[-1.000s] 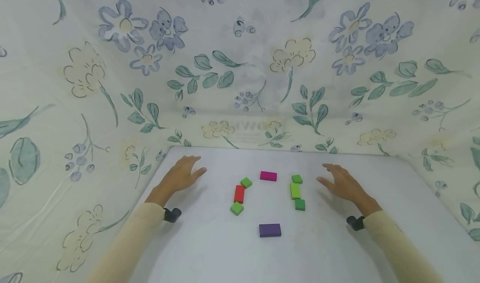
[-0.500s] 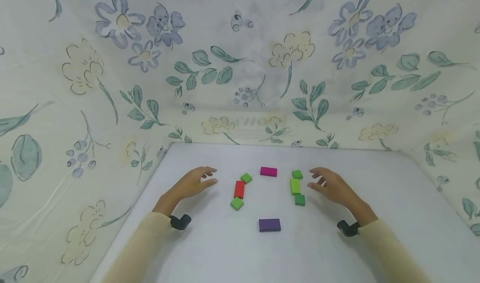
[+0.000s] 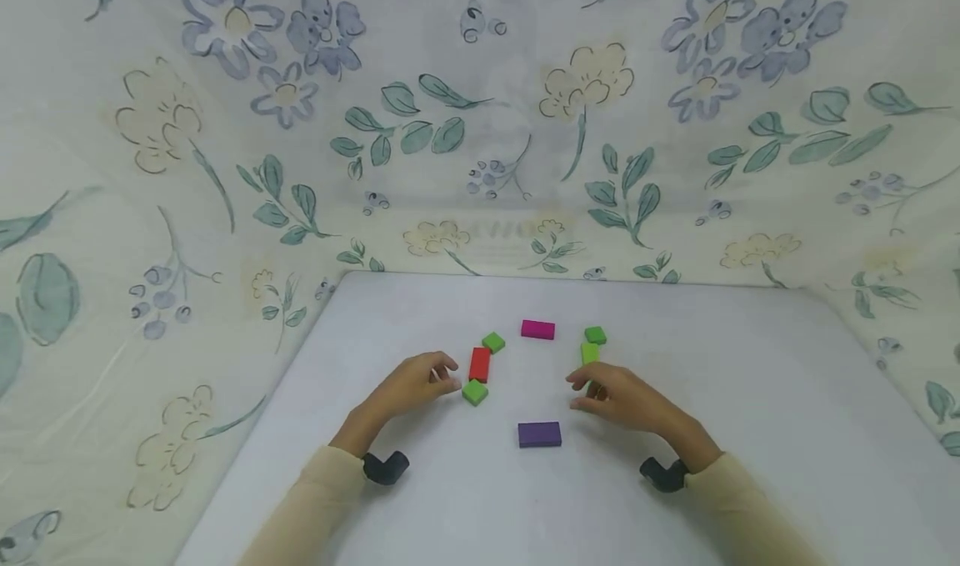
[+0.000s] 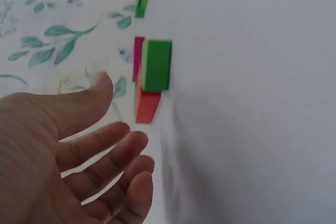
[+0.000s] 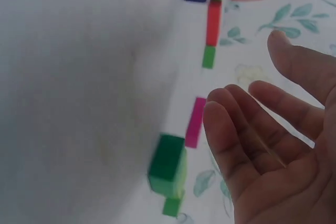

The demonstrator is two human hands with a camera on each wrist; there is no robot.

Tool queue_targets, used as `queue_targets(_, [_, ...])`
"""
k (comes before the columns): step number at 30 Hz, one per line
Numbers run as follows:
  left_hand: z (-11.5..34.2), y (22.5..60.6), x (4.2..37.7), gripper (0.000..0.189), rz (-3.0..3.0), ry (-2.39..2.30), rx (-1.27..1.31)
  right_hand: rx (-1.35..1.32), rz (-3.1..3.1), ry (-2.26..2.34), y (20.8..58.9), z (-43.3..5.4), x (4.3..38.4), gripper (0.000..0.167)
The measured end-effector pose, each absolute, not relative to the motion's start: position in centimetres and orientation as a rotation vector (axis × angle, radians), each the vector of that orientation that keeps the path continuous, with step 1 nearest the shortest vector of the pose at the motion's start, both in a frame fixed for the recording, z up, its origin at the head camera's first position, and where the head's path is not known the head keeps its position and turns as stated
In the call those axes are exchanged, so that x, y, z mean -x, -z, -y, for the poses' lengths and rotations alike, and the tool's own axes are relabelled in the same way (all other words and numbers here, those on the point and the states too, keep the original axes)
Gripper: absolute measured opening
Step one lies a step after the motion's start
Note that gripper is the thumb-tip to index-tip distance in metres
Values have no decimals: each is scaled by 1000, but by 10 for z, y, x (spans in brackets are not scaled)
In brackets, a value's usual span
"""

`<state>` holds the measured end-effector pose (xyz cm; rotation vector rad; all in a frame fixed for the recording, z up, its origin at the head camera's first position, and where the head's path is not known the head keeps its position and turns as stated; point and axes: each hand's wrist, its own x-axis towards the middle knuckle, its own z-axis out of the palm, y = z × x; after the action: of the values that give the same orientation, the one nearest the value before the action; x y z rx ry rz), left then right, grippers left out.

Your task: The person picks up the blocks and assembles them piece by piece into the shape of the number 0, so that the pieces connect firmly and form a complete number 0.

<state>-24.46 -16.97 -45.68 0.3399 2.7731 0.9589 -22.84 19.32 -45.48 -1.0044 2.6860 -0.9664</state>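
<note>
My left hand [image 3: 414,383] is just left of a red block [image 3: 479,365] and the green block [image 3: 475,393] at its near end. In the left wrist view its loosely bent fingers [image 4: 137,192] and thumb hold nothing. My right hand [image 3: 626,398] hovers over the right-hand row, partly covering a lime block [image 3: 590,354] and hiding the dark green block [image 5: 167,158] from the head view. Its fingers are relaxed, with nothing between them and the thumb. A purple block [image 3: 539,434] lies between the hands, nearer the body.
A magenta block [image 3: 537,329] lies at the back middle of the white table [image 3: 420,516]. Small green blocks lie at the far ends of the left row [image 3: 493,343] and the right row [image 3: 596,335]. A floral cloth [image 3: 510,166] hangs behind the table and along its sides.
Both hands have moved inward and toward the body, the left up to the red row, the right over the lime row. Their fingers have bent a little more. The blocks keep their arrangement.
</note>
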Motion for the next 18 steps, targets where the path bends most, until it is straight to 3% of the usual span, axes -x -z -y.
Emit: queue_targets(18, [149, 486, 217, 37, -2862, -1121, -190, 1065, -2587, 868, 479, -172, 214, 39])
